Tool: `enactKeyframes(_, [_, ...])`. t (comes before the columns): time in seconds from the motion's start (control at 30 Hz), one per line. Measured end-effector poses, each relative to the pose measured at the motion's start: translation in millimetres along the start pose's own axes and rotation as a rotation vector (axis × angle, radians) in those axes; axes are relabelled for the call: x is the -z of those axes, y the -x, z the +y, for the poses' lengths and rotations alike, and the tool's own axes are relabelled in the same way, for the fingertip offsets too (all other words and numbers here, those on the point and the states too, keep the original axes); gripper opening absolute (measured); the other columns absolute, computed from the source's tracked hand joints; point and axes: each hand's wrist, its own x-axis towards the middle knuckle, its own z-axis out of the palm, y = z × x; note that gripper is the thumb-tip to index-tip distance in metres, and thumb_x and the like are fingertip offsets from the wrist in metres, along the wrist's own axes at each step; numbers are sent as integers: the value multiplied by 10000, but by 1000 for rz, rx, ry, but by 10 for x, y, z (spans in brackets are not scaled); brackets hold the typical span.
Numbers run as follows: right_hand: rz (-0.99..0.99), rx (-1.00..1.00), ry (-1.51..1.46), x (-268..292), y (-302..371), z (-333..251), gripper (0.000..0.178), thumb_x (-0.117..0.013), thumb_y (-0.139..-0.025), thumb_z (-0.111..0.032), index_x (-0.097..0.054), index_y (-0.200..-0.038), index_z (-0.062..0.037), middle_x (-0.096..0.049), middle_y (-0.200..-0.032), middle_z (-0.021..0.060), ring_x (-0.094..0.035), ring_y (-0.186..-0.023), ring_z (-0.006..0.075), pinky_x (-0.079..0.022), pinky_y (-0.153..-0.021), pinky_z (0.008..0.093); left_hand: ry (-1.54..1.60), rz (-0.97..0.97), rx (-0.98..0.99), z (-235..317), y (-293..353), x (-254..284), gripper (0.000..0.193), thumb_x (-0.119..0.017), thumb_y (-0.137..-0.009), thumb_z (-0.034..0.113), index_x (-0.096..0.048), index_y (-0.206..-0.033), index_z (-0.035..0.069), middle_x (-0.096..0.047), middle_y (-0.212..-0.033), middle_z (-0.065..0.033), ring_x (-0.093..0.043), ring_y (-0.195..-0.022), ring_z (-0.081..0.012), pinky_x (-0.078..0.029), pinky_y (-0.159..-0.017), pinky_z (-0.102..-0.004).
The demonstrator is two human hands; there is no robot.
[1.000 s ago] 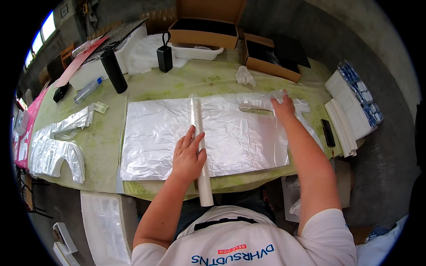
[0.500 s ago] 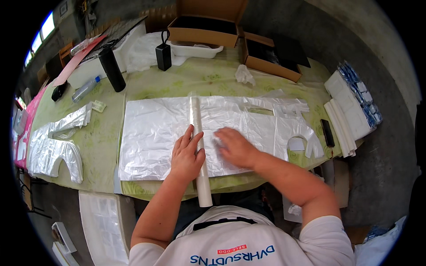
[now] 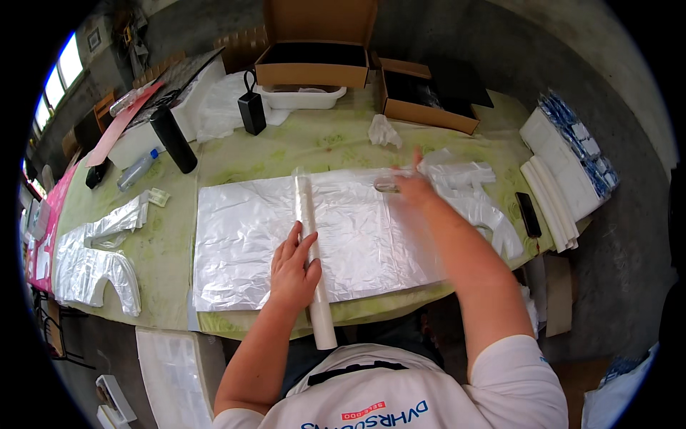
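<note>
A wide, shiny, crinkled plastic sheet (image 3: 243, 243) lies flat on the table in front of me. Across it runs a long pale roll (image 3: 323, 314), its near end sticking out past the table's front edge. My left hand (image 3: 294, 275) rests on the roll with fingers stretched out along it. Over the sheet's far right part, by an oblong opening, is my right hand (image 3: 416, 184); motion smears its fingers, so I cannot make out a grip. Just right of it the plastic has strap-like ends and a curved cutout (image 3: 493, 214).
Folded plastic with a curved cutout (image 3: 96, 264) lies at the left. Behind stand a black cylinder (image 3: 174, 139), a plastic bottle (image 3: 137, 170), a black block with a loop (image 3: 251, 113) and cardboard boxes (image 3: 311, 75). A phone (image 3: 528, 214) and white rolls (image 3: 550, 202) lie right.
My right hand has moved away from beside the roll, toward the far right of the sheet. My left hand stays on the roll. The whole view has shifted slightly.
</note>
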Motion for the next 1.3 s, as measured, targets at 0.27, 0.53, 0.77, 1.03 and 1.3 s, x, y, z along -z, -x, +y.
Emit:
enactKeyframes(0.27, [-273, -527, -693, 1577, 147, 238, 977, -573, -942, -652, -8, -1648, -284, -413, -1558, 159, -587, -1201, 390, -590, -730, 449, 15, 1, 67, -21, 67, 59, 515, -604, -880, 174, -601, -1393, 136, -382, -1614, -134, -448, -1382, -346, -338, -1167, -451])
enactKeyframes(0.53, [271, -20, 52, 1043, 605, 764, 562, -677, -834, -145, -584, -1388, -116, -493, -1457, 230, -490, -1307, 438, -410, -1121, 476, 3, 23, 26, -34, 48, 25, 506, -585, -884, 175, -606, -1388, 129, -396, -1604, -145, -466, -1367, -351, -355, -1159, -441])
enactKeyframes(0.77, [250, 559, 310, 888, 1221, -96, 498, -736, -776, -120, -658, -1269, -131, -458, -1492, 197, -416, -1371, 415, -353, -1131, 509, -10, 54, 12, -63, 89, 40, 504, -590, -886, 181, -610, -1387, 132, -403, -1600, -142, -499, -1320, -339, -377, -1133, -435])
enactKeyframes(1.03, [-367, 290, 339, 281, 1336, -898, 566, -726, -829, -374, -636, -1360, -201, -392, -1583, 133, -381, -1405, 334, -348, -1118, 539, -3, 20, 39, -46, 86, 48, 529, -610, -893, 203, -589, -1420, 166, -380, -1616, -120, -453, -1382, -346, -349, -1167, -449])
enactKeyframes(1.3, [-221, 891, -378, -120, 1856, -1812, 691, -720, -805, -163, -502, -1433, 23, -456, -1522, 214, -399, -1422, 425, -340, -1183, 480, -54, 20, -19, -172, 91, -14, 516, -612, -920, 260, -579, -1425, 157, -446, -1550, -153, -464, -1363, -371, -354, -1158, -474])
